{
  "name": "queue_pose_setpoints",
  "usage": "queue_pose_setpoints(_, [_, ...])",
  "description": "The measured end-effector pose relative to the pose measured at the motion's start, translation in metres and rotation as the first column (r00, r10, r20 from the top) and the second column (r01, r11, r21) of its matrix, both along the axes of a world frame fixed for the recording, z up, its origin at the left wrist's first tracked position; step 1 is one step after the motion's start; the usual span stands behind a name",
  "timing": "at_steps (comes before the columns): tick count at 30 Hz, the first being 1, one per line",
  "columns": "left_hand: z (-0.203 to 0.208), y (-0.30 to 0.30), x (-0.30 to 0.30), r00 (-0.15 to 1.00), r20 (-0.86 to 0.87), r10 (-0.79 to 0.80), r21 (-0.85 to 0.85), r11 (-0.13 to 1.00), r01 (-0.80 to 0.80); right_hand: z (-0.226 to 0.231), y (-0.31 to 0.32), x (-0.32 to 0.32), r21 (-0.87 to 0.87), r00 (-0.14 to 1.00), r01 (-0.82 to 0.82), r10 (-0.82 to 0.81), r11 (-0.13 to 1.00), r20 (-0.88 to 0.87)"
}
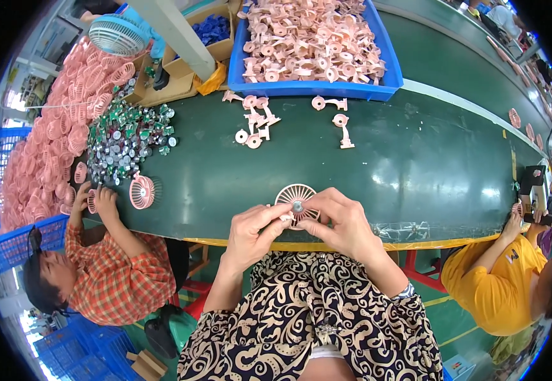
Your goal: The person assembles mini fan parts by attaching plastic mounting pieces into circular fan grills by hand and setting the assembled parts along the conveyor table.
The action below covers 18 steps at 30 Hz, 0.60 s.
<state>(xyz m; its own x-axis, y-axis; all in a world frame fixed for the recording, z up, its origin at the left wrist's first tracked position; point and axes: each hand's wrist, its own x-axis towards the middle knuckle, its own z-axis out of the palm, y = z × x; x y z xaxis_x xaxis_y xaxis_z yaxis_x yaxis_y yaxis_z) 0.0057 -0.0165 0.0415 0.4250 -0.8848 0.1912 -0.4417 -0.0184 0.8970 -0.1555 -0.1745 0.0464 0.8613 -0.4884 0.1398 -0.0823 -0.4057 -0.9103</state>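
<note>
A round pink fan grille (295, 190) with thin radial ribs is held at the table's near edge. A small silver-grey motor (297, 206) sits at its hub. My right hand (344, 223) closes on the grille's right side, fingertips by the hub and thumb low on the rim. My left hand (255, 232) is closed at the grille's left side, thumb and forefinger pinching a small pale pink piece (285, 217) against it. Fingers hide most of that piece. Beyond lie loose pink brackets (253, 120) with round ends, and two more brackets (342, 130) to the right.
A blue tray (314, 90) heaped with pink brackets stands at the far side. Piled at left are small motors with green boards (130, 140) and pink grilles (53, 152). Another grille (141, 192) lies near a co-worker in checks (117, 279). A yellow-shirted co-worker (492, 286) sits right.
</note>
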Motion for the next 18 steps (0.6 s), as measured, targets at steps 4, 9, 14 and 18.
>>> queue_pose_setpoints(4, [-0.001,-0.005,-0.006,0.985,0.175,-0.001,-0.022,1.000,0.005,0.001,0.004,-0.005,-0.133,0.988,0.022,-0.001,0.991,0.152])
queue_pose_setpoints(9, [0.002,-0.012,-0.013,0.946,0.324,-0.020,-0.054,0.998,0.040,-0.008,0.006,-0.007,-0.163,0.983,0.070,-0.041,0.984,0.178])
queue_pose_setpoints(14, [0.003,-0.016,-0.020,0.910,0.414,0.002,-0.018,1.000,0.006,-0.006,0.008,-0.014,-0.130,0.990,0.105,-0.092,0.986,0.104])
queue_pose_setpoints(18, [0.005,-0.028,-0.026,0.917,0.398,0.010,-0.083,0.996,0.026,-0.012,0.005,-0.017,-0.126,0.983,0.167,-0.155,0.978,0.102])
